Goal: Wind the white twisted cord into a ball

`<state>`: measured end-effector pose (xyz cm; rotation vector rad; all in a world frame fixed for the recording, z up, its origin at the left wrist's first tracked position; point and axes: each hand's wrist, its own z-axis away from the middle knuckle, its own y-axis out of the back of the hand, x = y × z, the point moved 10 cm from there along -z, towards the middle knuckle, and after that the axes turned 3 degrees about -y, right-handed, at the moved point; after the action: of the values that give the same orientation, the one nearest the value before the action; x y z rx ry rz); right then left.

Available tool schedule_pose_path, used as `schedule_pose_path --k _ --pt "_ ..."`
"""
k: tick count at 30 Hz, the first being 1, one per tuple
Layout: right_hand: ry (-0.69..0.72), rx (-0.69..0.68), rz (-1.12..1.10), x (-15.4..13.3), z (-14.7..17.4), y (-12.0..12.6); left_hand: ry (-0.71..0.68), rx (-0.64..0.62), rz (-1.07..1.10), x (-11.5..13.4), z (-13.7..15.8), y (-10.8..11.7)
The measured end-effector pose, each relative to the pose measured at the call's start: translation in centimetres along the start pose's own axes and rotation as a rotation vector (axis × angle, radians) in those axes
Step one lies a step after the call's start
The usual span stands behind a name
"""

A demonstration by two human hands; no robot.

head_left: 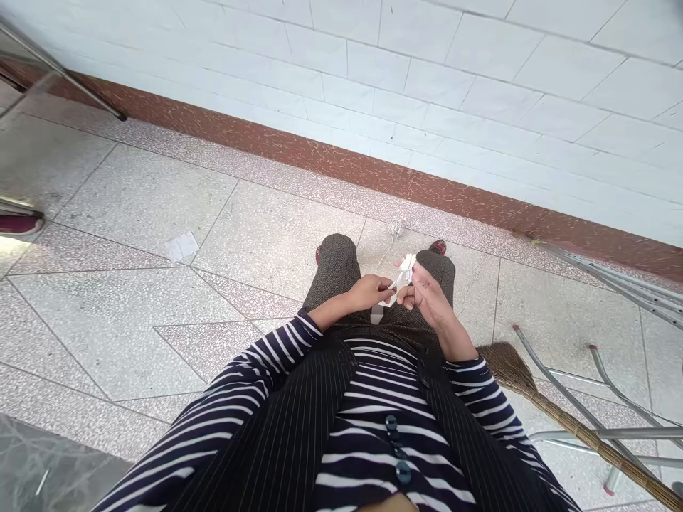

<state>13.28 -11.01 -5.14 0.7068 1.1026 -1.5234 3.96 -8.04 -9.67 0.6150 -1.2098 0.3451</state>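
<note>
Speckled floor tiles (133, 206) run to a white tiled wall (480, 64). Above the knees, the left hand (371, 290) pinches a small white knitted piece (403, 274) with its fingers closed on it; the right hand (427, 295) grips the same piece, fingers curled. 1 thread runs to a yarn ball (395, 228) on the floor ahead; a broom (533, 384) lies at right
</note>
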Motion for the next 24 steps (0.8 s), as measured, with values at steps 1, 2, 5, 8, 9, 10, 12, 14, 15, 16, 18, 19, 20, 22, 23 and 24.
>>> schedule_pose_path --k 1,2,5,8,9,10,12,14,15,16,18,19,20,22,23,24 --pt "0.024 0.016 0.105 -0.1 -0.1 0.3 0.019 -0.005 -0.099 -0.2 0.3 0.0" --pt "0.051 0.048 0.242 -0.3 -0.2 0.9 0.032 -0.013 -0.190 -0.3 0.7 0.1" --pt "0.113 0.164 0.726 -0.2 -0.6 2.8 0.022 -0.040 -0.358 0.3 1.4 0.8" --pt "0.074 0.164 1.023 1.2 -0.8 3.8 -0.046 -0.019 -0.427 1.9 1.3 2.7" --pt "0.054 0.131 1.049 1.8 -0.8 3.8 -0.075 0.015 -0.446 2.5 1.1 3.7" --pt "0.042 0.092 1.039 2.2 -0.6 3.5 -0.103 0.059 -0.458 3.1 0.8 4.7" --pt "0.028 -0.032 0.921 2.8 0.0 2.1 -0.155 0.146 -0.450 4.0 -0.1 6.5" --pt "-0.002 -0.207 0.708 2.9 1.0 -0.2 -0.197 0.187 -0.409 4.4 -1.2 7.4" --pt "-0.022 -0.292 0.587 2.7 1.5 -1.3 -0.212 0.190 -0.386 4.4 -1.8 7.5" --pt "-0.035 -0.361 0.472 2.3 2.1 -2.4 -0.222 0.186 -0.365 4.3 -2.3 7.4" --pt "-0.033 -0.440 0.289 0.9 2.8 -3.8 -0.218 0.171 -0.308 3.7 -2.9 6.7" --pt "-0.020 -0.456 0.228 0.1 3.0 -4.2 -0.200 0.161 -0.269 3.1 -3.0 6.2" --pt "0.001 -0.463 0.187 -0.6 3.1 -4.4 -0.174 0.149 -0.226 2.5 -2.9 5.7" --pt "0.040 -0.441 0.171 -1.7 2.8 -4.3 -0.093 0.123 -0.154 0.9 -2.4 4.5" --pt "0.056 -0.402 0.205 -1.9 2.5 -4.0 -0.051 0.100 -0.134 0.1 -1.9 3.9" --pt "0.070 -0.338 0.269 -1.9 2.0 -3.3 -0.021 0.067 -0.124 -0.5 -1.4 3.2"
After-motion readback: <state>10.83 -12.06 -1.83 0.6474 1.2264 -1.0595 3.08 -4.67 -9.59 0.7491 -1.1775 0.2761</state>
